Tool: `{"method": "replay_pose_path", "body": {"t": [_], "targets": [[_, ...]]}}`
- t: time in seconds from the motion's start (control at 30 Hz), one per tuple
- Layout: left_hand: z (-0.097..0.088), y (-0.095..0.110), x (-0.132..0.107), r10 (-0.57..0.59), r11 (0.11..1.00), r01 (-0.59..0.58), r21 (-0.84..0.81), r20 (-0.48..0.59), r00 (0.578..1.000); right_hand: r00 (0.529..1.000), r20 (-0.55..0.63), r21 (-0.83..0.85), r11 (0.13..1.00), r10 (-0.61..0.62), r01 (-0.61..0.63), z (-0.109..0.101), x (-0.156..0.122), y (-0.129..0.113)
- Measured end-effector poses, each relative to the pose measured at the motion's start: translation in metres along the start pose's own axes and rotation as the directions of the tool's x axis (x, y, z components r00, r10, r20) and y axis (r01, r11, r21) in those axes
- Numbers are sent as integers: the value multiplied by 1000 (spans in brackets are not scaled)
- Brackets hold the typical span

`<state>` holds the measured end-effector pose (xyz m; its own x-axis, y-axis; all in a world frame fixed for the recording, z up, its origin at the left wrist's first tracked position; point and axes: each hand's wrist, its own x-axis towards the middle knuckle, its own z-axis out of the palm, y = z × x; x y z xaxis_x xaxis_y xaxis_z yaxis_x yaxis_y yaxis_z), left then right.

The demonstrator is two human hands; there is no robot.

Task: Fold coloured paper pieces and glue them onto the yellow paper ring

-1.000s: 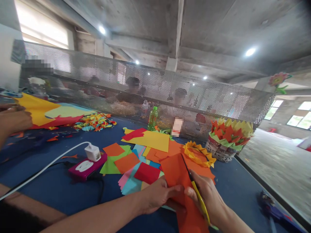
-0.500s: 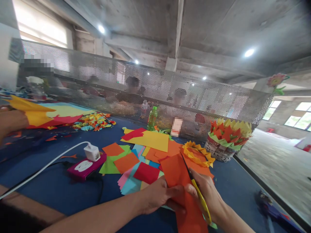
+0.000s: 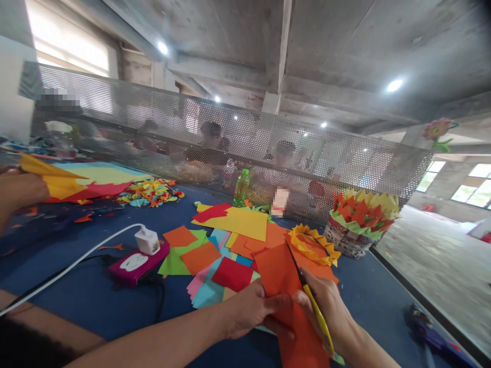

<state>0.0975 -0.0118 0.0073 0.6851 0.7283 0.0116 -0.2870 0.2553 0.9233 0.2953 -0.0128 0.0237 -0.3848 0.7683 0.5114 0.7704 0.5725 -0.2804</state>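
Observation:
My left hand [image 3: 255,309] pinches a sheet of orange paper [image 3: 278,271], thumb on top and fingers underneath. The sheet hangs down toward the bottom edge of the view. In my right hand [image 3: 326,294] is a pair of scissors [image 3: 316,309] with yellow handles and dark blades, which lie along the right edge of the orange paper. My right thumb presses near the paper too. Beyond my hands lie loose coloured sheets, among them a red piece [image 3: 232,273], an orange piece [image 3: 200,257] and a large yellow sheet [image 3: 241,225].
A yellow zigzag paper ring [image 3: 297,237] and a basket [image 3: 347,237] of folded paper points stand at right. Left are a purple power strip [image 3: 132,267] with white charger, paper scraps [image 3: 151,193] and another person's hand [image 3: 26,186] holding yellow paper. A green bottle [image 3: 241,188] stands behind.
My hands, the scissors and the orange paper keep nearly the same place. The view has shifted slightly, and the other person's hand at left has moved a little.

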Motion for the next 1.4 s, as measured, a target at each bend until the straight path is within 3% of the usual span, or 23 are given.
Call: {"method": "replay_pose_path", "body": {"t": [0.83, 1.4], "targets": [[-1, -1, 1, -3, 1000, 3, 15, 4, 1000, 999, 30, 135, 991, 17, -21, 0, 0, 2], [2, 3, -1, -4, 999, 4, 45, 9, 1000, 1000, 28, 85, 996, -2, -1, -8, 3, -5]]}}
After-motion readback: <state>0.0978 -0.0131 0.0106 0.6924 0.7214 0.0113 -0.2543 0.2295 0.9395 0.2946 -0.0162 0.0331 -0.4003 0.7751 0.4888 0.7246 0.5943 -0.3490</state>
